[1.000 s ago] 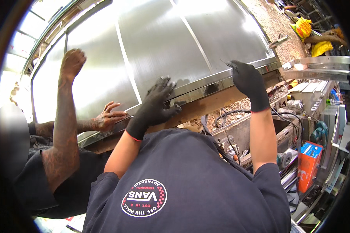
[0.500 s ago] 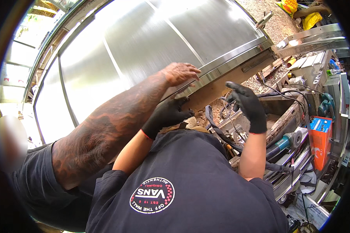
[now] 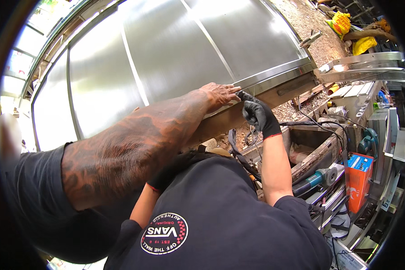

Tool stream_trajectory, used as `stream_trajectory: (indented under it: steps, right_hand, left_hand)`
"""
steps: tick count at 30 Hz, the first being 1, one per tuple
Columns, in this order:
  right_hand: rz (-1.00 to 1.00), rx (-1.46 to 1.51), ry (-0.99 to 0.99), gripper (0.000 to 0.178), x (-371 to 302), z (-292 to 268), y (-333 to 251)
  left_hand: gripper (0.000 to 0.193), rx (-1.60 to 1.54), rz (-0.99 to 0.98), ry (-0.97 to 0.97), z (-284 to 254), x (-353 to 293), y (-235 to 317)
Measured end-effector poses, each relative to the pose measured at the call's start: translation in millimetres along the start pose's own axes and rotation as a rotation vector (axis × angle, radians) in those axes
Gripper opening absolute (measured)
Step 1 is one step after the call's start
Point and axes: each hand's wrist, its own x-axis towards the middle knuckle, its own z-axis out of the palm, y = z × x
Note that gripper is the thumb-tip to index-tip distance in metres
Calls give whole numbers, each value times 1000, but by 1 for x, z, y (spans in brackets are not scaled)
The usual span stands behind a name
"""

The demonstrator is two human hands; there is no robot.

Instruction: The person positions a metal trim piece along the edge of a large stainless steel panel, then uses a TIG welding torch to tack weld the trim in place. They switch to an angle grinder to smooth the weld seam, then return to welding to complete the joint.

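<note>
My right hand (image 3: 259,115), in a black glove, is at the near edge of a large shiny metal panel (image 3: 166,49). Its index finger points at the metal rim (image 3: 274,74), while the other fingers curl in; I see nothing in them. A co-worker's bare, patterned forearm (image 3: 126,139) crosses in from the left. That person's hand (image 3: 220,94) rests at the same rim, its fingertips close to my index finger. Behind that forearm and near my chest, my left hand (image 3: 173,166), also black-gloved, is mostly hidden; its fingers do not show.
An angle grinder (image 3: 317,178) lies on metal lengths at right, near an orange and blue box (image 3: 360,180). Dark cables run over a worn wooden trough (image 3: 321,155). A metal handle (image 3: 310,39) sticks out at the panel's right corner. Yellow bags (image 3: 339,23) lie far right.
My right hand has moved up and left to the panel's rim, its fingers curling. My left hand has drawn back behind the co-worker's arm. The co-worker's hand has shifted slightly right.
</note>
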Motion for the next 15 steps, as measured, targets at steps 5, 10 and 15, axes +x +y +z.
stream_trajectory:
  steps: [5, 10, 15]
  right_hand:
    - [-14, -34, 140, 42, -3, 6, 4]
    - [-228, -38, 220, 38, -49, 22, 2]
    - [-349, -13, 220, 36, -87, 24, 9]
  left_hand:
    - [75, -303, -142, -54, 10, 16, 24]
    - [82, 204, -99, -190, 13, 38, 13]
    - [76, 386, 5, -356, 30, 49, 42]
